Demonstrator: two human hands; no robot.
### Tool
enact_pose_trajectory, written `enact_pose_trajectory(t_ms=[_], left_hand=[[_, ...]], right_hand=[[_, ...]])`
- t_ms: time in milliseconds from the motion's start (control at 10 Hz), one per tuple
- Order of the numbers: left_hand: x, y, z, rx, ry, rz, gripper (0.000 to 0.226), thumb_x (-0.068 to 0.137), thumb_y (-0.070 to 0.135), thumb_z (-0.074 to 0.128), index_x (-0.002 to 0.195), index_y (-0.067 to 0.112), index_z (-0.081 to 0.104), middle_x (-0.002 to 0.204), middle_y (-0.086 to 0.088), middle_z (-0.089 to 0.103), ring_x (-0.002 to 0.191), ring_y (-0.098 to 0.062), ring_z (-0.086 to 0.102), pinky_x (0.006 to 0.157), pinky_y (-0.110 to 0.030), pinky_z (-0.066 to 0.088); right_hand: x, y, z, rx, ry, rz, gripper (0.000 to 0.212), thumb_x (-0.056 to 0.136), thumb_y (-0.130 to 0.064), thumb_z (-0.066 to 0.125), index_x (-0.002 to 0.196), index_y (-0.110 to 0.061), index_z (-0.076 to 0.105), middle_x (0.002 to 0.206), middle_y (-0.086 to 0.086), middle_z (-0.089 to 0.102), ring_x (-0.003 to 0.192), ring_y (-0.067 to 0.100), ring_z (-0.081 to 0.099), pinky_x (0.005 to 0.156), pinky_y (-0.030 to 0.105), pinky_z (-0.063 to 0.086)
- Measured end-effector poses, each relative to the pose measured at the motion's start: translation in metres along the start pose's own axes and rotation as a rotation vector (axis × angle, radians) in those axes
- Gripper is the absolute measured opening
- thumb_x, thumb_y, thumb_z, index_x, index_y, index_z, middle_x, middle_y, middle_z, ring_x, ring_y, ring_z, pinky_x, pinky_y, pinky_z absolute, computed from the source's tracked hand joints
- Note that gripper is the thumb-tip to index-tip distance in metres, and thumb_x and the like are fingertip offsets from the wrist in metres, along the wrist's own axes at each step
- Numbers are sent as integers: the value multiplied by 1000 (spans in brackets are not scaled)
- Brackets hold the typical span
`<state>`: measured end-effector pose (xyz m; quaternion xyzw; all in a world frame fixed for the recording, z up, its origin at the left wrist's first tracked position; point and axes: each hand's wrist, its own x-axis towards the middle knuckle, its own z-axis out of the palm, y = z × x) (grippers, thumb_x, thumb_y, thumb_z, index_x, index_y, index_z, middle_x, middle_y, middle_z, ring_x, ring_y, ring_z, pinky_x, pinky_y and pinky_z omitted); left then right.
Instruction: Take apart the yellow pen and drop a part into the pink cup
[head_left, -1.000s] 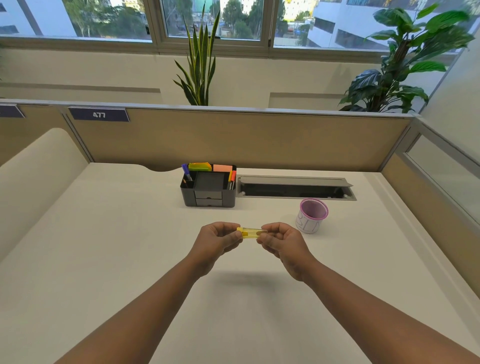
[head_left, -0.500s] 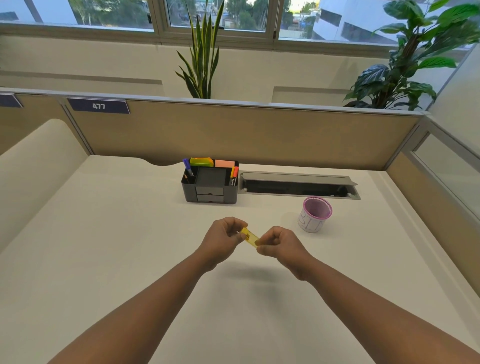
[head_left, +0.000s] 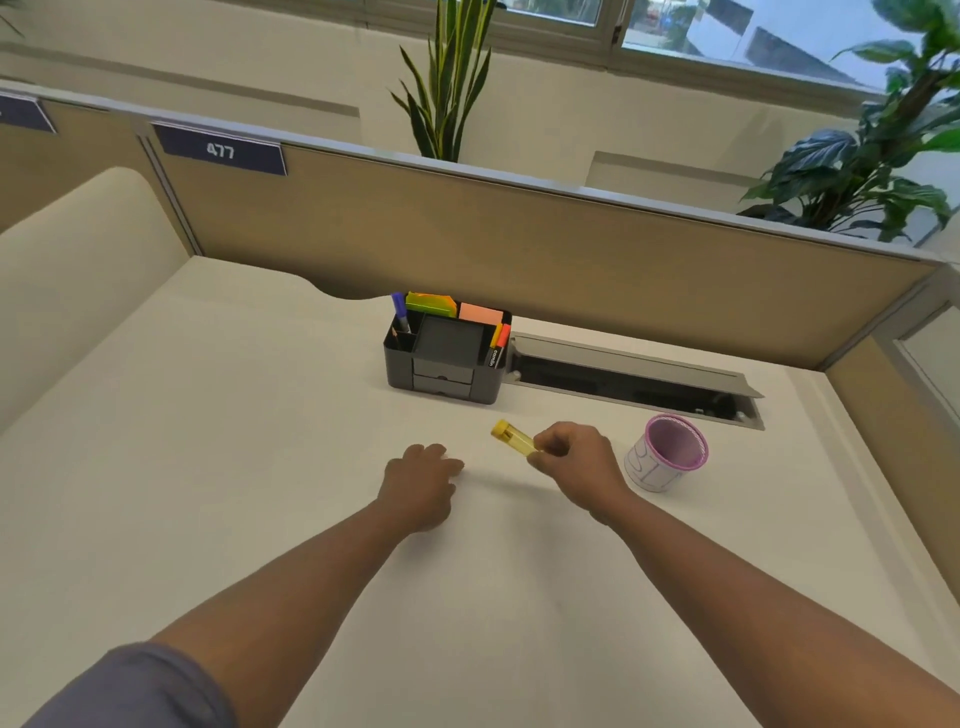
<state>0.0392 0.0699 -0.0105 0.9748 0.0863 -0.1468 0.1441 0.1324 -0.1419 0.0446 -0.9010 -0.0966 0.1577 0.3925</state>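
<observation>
The right hand (head_left: 576, 467) pinched one end of a short yellow pen piece (head_left: 514, 440), fingers closed on it, so that the piece stuck out up and to the left, held above the desk (head_left: 208, 467) just to the left of the pink cup (head_left: 670, 457). The left hand (head_left: 421, 480) lay palm down on the desk, farther to the left of the cup, fingers loosely curled; whether it hid another part of the pen under it could not be told. The cup stood upright and open-mouthed, with nothing visible inside. The yellow piece looked like light, stiff, smooth plastic with a capped far end: easy to lift, but likely to slip or roll if let go on the desk. A fingertip pinch across its barrel near the held end seemed enough, and it would probably drop cleanly if released end-down over the mouth of the cup. A dark desk organiser (head_left: 447, 358) stood behind and to the left of the cup.
</observation>
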Motion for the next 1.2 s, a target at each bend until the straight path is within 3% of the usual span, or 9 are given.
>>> enact_pose_trajectory(t_ms=[100, 300, 400, 500, 800, 1000, 1200], left_hand=[[13, -14, 8, 48, 2, -26, 47, 102, 28, 42, 148, 37, 42, 161, 2, 33, 146, -28, 30, 112, -49, 34], [43, -26, 13, 38, 51, -6, 62, 96, 15, 42, 152, 38, 33, 166, 2, 24, 152, -28, 17, 117, -60, 22], [58, -26, 9, 24, 43, 1, 63, 95, 13, 42, 152, 37, 33, 167, 0, 22, 154, -30, 14, 118, -64, 18], [66, -23, 9, 17, 54, -10, 64, 93, 13, 44, 153, 35, 33, 165, -1, 24, 152, -31, 15, 117, -67, 16], [68, -20, 12, 43, 77, -9, 66, 92, 12, 44, 153, 31, 32, 160, -3, 31, 150, -33, 19, 115, -69, 17], [67, -20, 5, 27, 53, -7, 64, 93, 13, 44, 154, 32, 32, 160, -2, 31, 150, -32, 19, 117, -68, 18], [66, -19, -9, 44, -52, 23, 63, 94, 11, 46, 153, 32, 34, 153, -3, 32, 143, -33, 27, 113, -63, 31]], right_hand=[[32, -22, 7, -47, 61, -107, 11, 87, -19, 79, 95, -26, 77, 84, -13, 68, 78, 12, 65, 62, 20, 49], [96, -63, 26, -133, 153, -281, 14, 90, -11, 72, 102, -17, 79, 82, -6, 69, 74, 11, 62, 64, 27, 54], [122, -79, 43, -184, 171, -358, 18, 91, -8, 71, 106, -14, 79, 86, -5, 67, 77, 12, 62, 65, 17, 48], [143, -86, 55, -233, 153, -386, 19, 94, -9, 68, 110, -14, 77, 90, -4, 69, 81, 12, 62, 66, 14, 43], [167, -84, 72, -269, 107, -358, 24, 95, -9, 68, 116, -17, 75, 106, 2, 76, 91, 14, 62, 81, 27, 52], [158, -84, 69, -202, 68, -277, 49, 96, -8, 68, 142, -19, 58, 135, 5, 67, 123, 27, 62, 102, 39, 51], [128, -63, 57, -170, 112, -296, 54, 96, -3, 64, 147, -18, 52, 149, 5, 58, 140, 27, 50, 107, 30, 35]])
